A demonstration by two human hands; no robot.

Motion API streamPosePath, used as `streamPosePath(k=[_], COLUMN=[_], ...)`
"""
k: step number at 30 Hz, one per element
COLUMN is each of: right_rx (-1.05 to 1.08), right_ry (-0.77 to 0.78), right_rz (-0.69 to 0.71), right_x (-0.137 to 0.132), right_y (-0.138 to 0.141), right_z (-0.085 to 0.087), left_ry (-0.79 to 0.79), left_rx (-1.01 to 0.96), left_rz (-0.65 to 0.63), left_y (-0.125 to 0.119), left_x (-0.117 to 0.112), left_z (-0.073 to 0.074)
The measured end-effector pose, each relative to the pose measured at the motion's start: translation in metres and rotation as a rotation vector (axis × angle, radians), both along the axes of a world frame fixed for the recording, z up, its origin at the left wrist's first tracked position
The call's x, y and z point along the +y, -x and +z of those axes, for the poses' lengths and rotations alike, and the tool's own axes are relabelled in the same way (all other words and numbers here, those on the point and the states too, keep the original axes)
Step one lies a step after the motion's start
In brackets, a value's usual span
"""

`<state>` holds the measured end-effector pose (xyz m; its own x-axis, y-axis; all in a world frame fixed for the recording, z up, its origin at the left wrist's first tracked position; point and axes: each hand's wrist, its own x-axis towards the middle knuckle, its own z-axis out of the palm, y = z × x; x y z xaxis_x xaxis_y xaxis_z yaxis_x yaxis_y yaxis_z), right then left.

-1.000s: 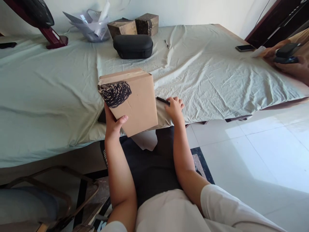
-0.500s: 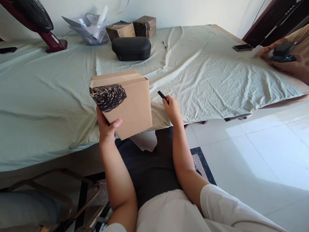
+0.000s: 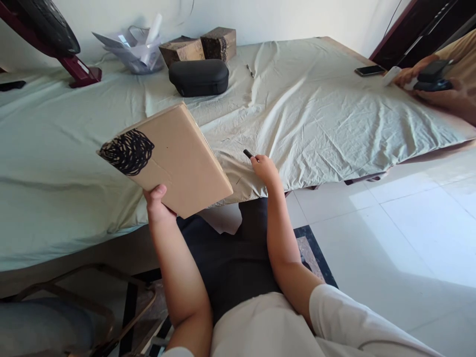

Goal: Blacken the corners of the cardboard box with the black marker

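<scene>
While the left hand (image 3: 155, 202) had the cardboard box (image 3: 186, 161) by its lower left edge, the head view showed its thumb pressed on the broad face and the other fingers hidden behind, so pretty much a firm pinch, though I couldn't tell how far round the back they went. The box was tilted over the near edge of the cloth (image 3: 320, 124), with a dense black scribble (image 3: 130, 151) at its left corner. Couldn't say whether it touched the cloth underneath

Right hand (image 3: 265, 168) was just beside the box, fingers curled closed round a black marker (image 3: 247, 154), one end poking out towards the box but not touching it

Further back sat a black case (image 3: 199, 78), two smaller boxes (image 3: 218, 43) behind it, and a clear plastic basket (image 3: 134, 62) to their left, with a dark red vacuum (image 3: 85, 75) left of that. Off right, near a phone (image 3: 370, 71), another person's hands (image 3: 411, 74) held some dark gadget (image 3: 433, 77), too blurry to make out
</scene>
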<state>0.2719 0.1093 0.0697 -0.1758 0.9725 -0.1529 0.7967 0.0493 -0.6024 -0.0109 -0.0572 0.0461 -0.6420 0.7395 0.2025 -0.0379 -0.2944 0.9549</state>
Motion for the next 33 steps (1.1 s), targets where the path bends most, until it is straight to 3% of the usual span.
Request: streamPosePath(k=[4, 14, 28, 33], right_rx=[-0.018, -0.057, -0.061, -0.091], right_ry=[0.02, 0.083, 0.133, 0.166], right_rz=[0.012, 0.047, 0.025, 0.098], right_x=[0.0, 0.003, -0.002, -0.005], right_y=[0.0, 0.003, 0.004, 0.003], right_z=[-0.002, -0.003, 0.008, 0.014], left_ry=[0.005, -0.016, 0.0, -0.004], left_rx=[0.004, 0.041, -0.109, -0.155], left_rz=[-0.008, 0.07, 0.125, 0.1], left_y=[-0.001, -0.017, -0.027, -0.025], left_x=[0.0, -0.003, 0.004, 0.005], left_z=[0.003, 0.029, 0.034, 0.03])
